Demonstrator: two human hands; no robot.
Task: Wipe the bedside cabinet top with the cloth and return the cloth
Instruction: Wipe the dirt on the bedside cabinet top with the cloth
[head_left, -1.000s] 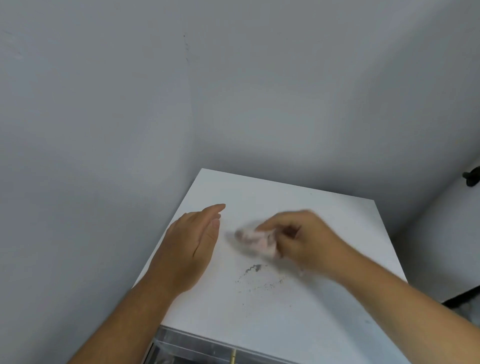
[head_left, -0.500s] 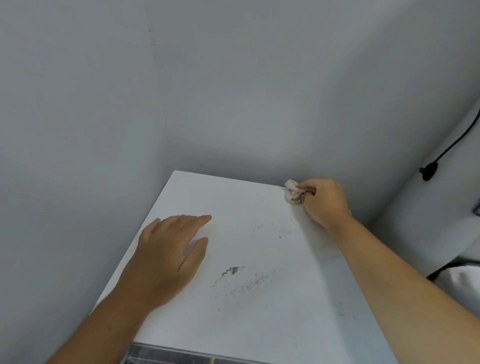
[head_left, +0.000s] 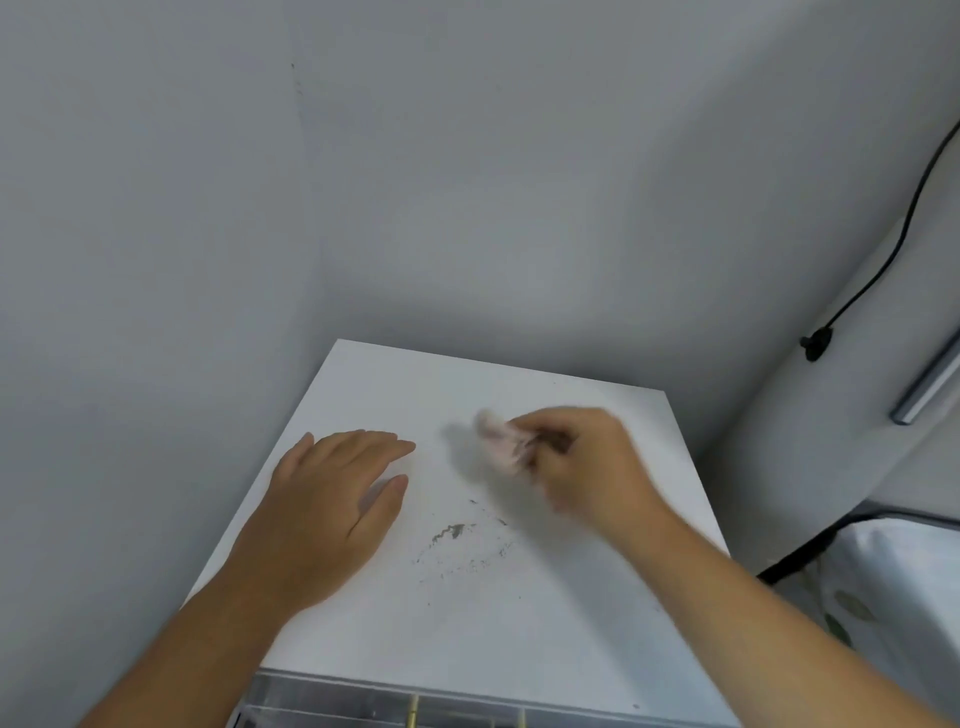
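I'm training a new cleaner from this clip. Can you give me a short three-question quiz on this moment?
1. True or false: the left hand lies flat and open on the white bedside cabinet top.
2. Which hand has its grip on the crumpled pinkish cloth?
A. left
B. right
C. both
3. Fill in: the dark specks of dirt lie nearer the ____ edge than the cloth does.

Key: 1 true; 2 B, the right hand; 3 front.
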